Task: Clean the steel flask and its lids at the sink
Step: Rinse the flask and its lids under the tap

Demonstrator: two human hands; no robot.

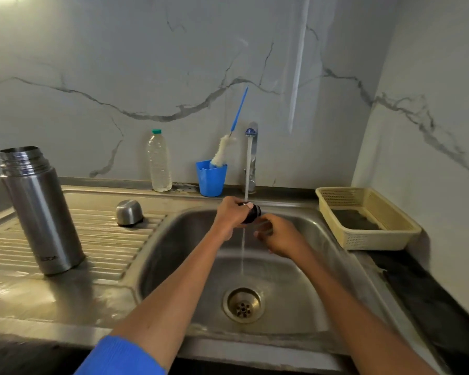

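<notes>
The steel flask stands upright and uncapped on the ribbed drainboard at the left. Its steel cup lid sits upside down on the drainboard near the basin's left rim. Over the sink basin my left hand grips the black inner stopper lid under the running water from the tap. My right hand is just below and right of the lid, fingers blurred and loosely curled near it, holding nothing that I can make out.
Behind the sink stand a clear plastic bottle and a blue cup holding a bottle brush. A beige plastic basket sits on the dark counter at the right. The drain is open in the basin's floor.
</notes>
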